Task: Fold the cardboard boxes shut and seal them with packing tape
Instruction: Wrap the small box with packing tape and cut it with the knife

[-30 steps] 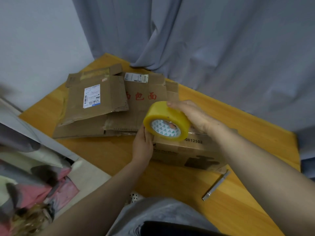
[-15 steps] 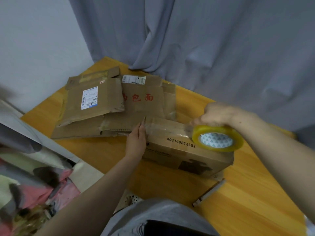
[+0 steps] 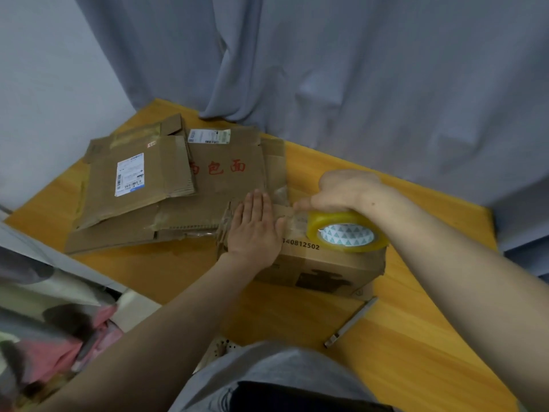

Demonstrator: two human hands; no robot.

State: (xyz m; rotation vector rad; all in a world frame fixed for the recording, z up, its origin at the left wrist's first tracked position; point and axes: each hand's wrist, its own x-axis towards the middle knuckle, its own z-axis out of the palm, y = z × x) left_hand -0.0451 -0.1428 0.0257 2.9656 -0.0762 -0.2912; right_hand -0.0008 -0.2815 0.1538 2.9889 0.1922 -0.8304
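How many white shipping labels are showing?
2: a tall label on the left flattened box, a wide label at the far edge of the red-lettered box. Others may be hidden.

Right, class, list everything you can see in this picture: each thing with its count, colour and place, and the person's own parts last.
cardboard box: one, brown, on the table, under both hands.
tape roll: one, yellowish with a white patterned core, on the box's top, right end.
flattened cardboard: at least two sheets, brown, stacked left of and behind the box.
slim tool: one, silvery, on the table by the box's near right corner; kind unclear.
table: one, orange wood.
curtain: one, grey, behind the table.
clutter: pink and grey, blurred, lower left.
left hand: flat on the box's top.
right hand: grips the tape roll from above.
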